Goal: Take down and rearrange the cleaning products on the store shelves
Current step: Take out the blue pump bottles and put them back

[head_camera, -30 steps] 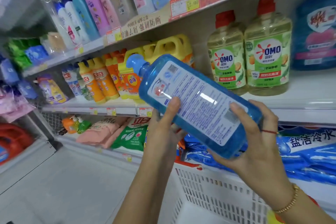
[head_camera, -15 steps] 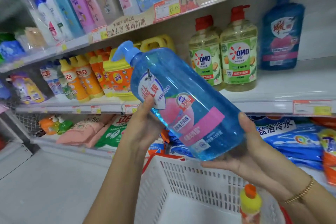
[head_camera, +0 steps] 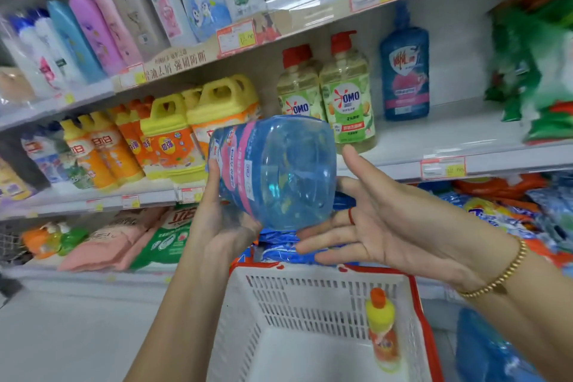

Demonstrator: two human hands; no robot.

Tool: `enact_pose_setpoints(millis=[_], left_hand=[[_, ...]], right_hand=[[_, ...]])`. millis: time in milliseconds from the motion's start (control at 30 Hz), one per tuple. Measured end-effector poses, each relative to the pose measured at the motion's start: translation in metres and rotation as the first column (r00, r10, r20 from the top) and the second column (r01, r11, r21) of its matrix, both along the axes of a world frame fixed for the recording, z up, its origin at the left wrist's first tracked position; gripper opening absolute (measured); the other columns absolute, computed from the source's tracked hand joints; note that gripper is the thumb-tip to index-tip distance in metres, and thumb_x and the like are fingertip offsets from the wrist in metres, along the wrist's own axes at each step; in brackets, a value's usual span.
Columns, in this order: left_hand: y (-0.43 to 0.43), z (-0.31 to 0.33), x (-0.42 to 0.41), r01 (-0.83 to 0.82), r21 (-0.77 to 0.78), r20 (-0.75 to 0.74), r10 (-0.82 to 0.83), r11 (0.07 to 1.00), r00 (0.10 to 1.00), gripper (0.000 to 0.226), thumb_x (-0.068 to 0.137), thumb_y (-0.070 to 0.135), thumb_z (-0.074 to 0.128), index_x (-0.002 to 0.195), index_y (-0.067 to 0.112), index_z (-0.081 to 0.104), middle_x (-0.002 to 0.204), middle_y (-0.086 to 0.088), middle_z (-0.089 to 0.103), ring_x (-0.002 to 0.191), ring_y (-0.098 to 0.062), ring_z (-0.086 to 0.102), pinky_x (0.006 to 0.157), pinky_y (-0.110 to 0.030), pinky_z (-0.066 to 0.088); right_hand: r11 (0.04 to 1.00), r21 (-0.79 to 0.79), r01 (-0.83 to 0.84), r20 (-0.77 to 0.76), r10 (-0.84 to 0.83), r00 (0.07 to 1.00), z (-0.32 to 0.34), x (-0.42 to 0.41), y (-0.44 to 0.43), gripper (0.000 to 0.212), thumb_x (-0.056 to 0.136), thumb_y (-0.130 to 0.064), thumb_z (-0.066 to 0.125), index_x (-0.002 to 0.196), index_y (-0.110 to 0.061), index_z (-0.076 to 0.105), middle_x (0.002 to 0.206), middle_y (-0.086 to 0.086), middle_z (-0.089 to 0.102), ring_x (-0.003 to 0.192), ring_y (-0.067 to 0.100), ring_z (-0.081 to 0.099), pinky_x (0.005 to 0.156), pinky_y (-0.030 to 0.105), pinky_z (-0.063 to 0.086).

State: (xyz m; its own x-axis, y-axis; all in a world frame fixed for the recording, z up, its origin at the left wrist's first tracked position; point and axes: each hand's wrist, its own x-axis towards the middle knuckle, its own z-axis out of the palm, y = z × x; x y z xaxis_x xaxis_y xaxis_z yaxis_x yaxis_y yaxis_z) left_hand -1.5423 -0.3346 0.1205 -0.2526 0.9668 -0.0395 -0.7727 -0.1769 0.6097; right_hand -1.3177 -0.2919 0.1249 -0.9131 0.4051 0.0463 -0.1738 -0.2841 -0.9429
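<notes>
Tipping over since a moment ago, the blue bottle (head_camera: 279,173) now shows its base, so it seems headed back to the shelf (head_camera: 434,139), not down into the white basket (head_camera: 279,298) below. On the left hand (head_camera: 223,223), fingers grasp its left underside. On the right hand (head_camera: 390,223), fingers lie released and spread, just right of it.

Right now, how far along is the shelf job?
Done: one orange-and-yellow bottle stands in the white basket. In hand: the big blue bottle, base toward the camera, gripped by the left hand; the right hand is open beside it. Left: the OMO bottles and a matching blue pump bottle stand on the middle shelf.
</notes>
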Motion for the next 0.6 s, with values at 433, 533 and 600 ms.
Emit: enact_pose_setpoints(millis=[433, 533, 600], left_hand=[[0.056, 0.042, 0.084, -0.058, 0.154, -0.389, 0.114, 0.986, 0.914, 0.073, 0.030, 0.039, 0.096, 0.097, 0.020, 0.076, 0.108, -0.005, 0.073, 0.092, -0.018, 0.072, 0.066, -0.036, 0.059], [0.082, 0.055, 0.106, -0.046, 0.303, -0.587, 0.224, 0.952, 0.778, 0.091, 0.019, 0.038, 0.096, 0.104, 0.015, 0.071, 0.096, 0.001, 0.075, 0.084, -0.014, 0.072, 0.065, -0.028, 0.057], [0.098, 0.065, 0.126, -0.036, 0.354, -0.726, 0.299, 0.935, 0.619, 0.109, 0.019, 0.038, 0.096, 0.118, 0.008, 0.060, 0.100, -0.001, 0.074, 0.089, -0.019, 0.071, 0.067, -0.030, 0.057]], right_hand=[[0.889, 0.043, 0.455, -0.046, -0.453, 0.890, -0.016, 0.085, 0.059, 0.054, 0.079, -0.039, 0.058, 0.128, -0.019, 0.050, 0.107, 0.015, 0.070, 0.094, 0.027, 0.069, 0.083, 0.031, 0.056], [0.788, 0.140, 0.600, -0.083, -0.594, 0.800, -0.022, 0.110, 0.085, 0.046, 0.082, -0.004, 0.064, 0.124, -0.022, 0.054, 0.102, 0.011, 0.071, 0.087, 0.018, 0.070, 0.076, 0.024, 0.056], [0.702, 0.274, 0.657, -0.098, -0.659, 0.745, -0.024, 0.118, 0.095, 0.056, 0.082, 0.008, 0.061, 0.124, -0.028, 0.053, 0.108, 0.008, 0.067, 0.078, 0.008, 0.068, 0.065, 0.017, 0.051]])
